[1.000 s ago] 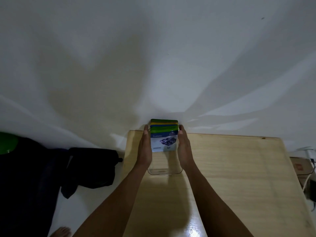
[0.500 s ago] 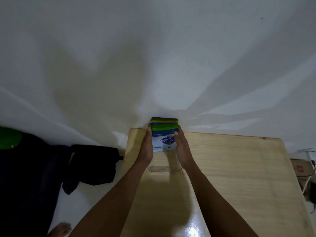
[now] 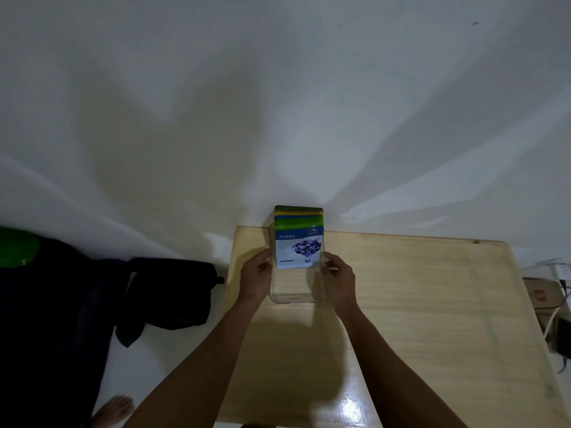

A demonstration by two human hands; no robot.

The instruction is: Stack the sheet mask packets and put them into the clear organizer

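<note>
packets (image 3: 298, 239) stand upright as one stack inside the clear organizer (image 3: 295, 296), at the far left part of the wooden bench (image 3: 432, 304), close against the white wall (image 3: 278, 103); the front one is blue and white with a blueberry picture, and behind it i see green, blue, yellow and dark green top edges stepped one above another; the stack fills the far half of the organizer, the near half shows bare bench through the plastic; my left hand (image 3: 255, 278) sits on the organizer's left wall, my right hand (image 3: 338, 278) on its right wall, so the stack lies between the two hands and a little beyond them; both hands have fingers curled against the clear sides, the fingertips level with the lower edge of the front packet; i cannot tell whether they press the plastic or only touch it; neither hand pinches a packet; dark cloth (image 3: 92, 304) lies on the floor left of the bench; a cardboard box (image 3: 542, 296) sits past its right edge.
</note>
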